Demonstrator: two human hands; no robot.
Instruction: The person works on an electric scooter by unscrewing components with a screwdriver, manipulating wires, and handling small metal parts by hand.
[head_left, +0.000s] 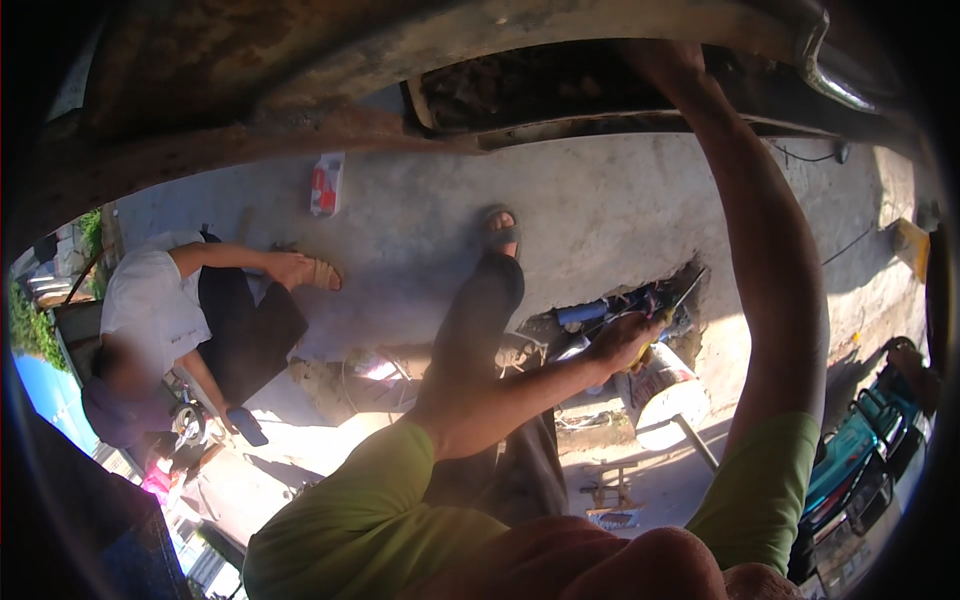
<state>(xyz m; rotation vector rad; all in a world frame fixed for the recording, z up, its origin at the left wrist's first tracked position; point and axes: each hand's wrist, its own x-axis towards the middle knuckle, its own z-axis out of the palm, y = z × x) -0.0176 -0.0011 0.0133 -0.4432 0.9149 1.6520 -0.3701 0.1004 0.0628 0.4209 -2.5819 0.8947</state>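
We reach our right hand (665,60) up into the rusty underbody (300,60), its grip hidden, while our left hand (625,340) clenches a thin tool (685,295) over the tool pile (600,315)

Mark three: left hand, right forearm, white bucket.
left hand (628,338), head view, back of the hand, over the tools on the ground.
right forearm (760,240), head view, mid-forearm, raised toward the rusty underside overhead.
white bucket (668,392), head view, its side wall.

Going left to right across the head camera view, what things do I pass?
Seated person in a white shirt → red-and-white packet on the concrete → grey sandal on a foot → left hand reaching among tools → white bucket → teal cart.
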